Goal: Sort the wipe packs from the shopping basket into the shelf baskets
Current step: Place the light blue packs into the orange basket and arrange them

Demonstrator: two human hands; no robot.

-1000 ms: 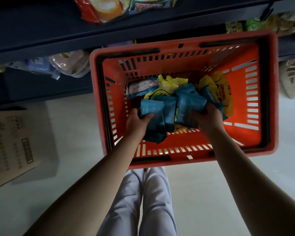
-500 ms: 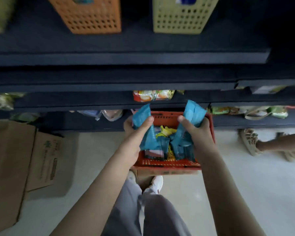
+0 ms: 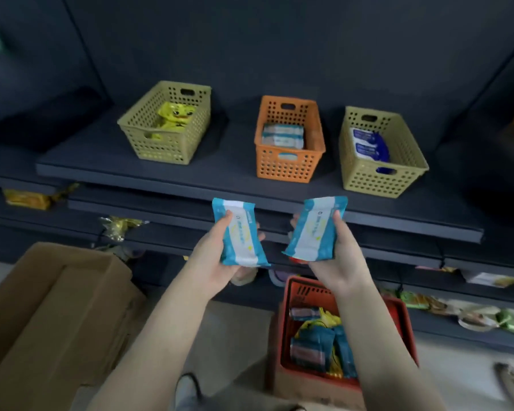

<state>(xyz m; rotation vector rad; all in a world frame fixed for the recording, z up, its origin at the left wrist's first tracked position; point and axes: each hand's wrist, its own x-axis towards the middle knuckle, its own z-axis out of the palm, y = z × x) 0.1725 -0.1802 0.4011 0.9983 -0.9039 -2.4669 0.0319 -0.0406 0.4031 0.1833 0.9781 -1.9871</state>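
Left hand clasps flat blue-white wipe pack; right hand clasps matching crinkly pack — both held below shelf edge, before perforated plastic orange basket, above red shopping basket.

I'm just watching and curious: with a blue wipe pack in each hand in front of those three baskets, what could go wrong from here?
1. Wrong basket: the left pack and right pack look closest to the light-blue packs in the orange basket, but the right-hand basket also holds bluish packs.
2. With both hands full, neither is free to steady a basket, so one may slide on the shelf.
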